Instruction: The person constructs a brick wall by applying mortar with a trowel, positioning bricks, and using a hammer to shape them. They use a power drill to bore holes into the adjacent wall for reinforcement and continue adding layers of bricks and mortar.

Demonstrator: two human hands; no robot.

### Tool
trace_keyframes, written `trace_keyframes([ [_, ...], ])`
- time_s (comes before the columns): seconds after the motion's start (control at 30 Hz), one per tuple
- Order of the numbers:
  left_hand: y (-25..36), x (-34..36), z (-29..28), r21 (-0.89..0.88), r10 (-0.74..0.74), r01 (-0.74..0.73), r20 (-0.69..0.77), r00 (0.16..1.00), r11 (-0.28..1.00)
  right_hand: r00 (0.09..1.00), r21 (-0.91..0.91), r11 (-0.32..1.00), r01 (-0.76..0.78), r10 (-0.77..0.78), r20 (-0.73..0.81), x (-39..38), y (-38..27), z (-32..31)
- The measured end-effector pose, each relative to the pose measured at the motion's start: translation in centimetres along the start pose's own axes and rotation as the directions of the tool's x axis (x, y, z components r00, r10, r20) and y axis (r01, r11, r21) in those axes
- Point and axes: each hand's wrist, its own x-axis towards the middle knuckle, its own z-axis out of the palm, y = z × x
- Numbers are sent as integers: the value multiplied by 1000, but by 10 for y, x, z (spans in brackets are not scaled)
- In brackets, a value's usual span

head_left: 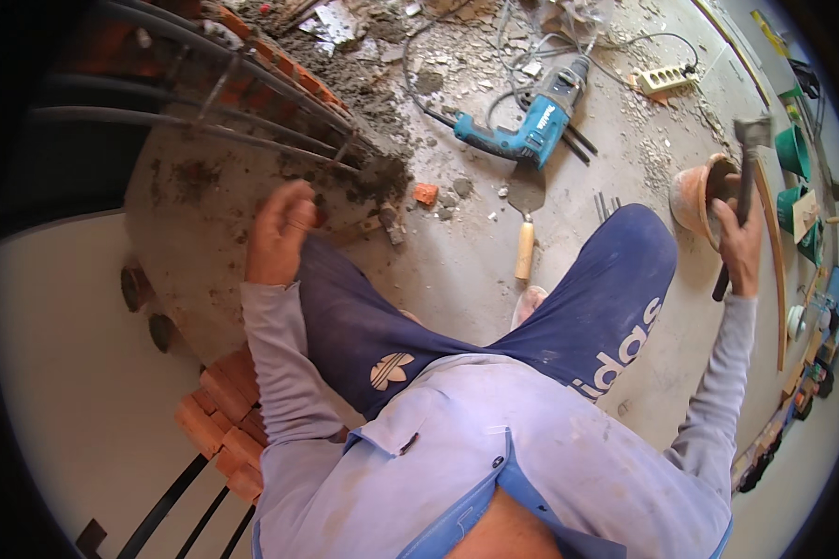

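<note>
On the dusty grey floor [457, 261] we see a teal power drill [536, 126], a wooden-handled trowel [526, 248], a pale power strip [667, 78] and an orange brick chunk [425, 193].

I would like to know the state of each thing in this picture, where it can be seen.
Right hand: closed around the hammer.
Hammer: held, head pointing away from the person.
Left hand: fingers bent, nothing seen held.
Power drill: lying on the floor.
Trowel: lying, handle toward the person.
Power strip: sockets facing up.
Pot: contents unclear.
Bricks: piled.
</note>
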Motion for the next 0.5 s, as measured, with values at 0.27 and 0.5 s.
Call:
trace_keyframes([
  [0.27,-152,68,112,938,-633,-317,331,699,141,908,-132,957,-258,287,305,-125,187,217],
  [0.5,-300,52,103,960,-375,-185,254,892,211,939,-287,921,-262,312,143,-124,147,291],
])
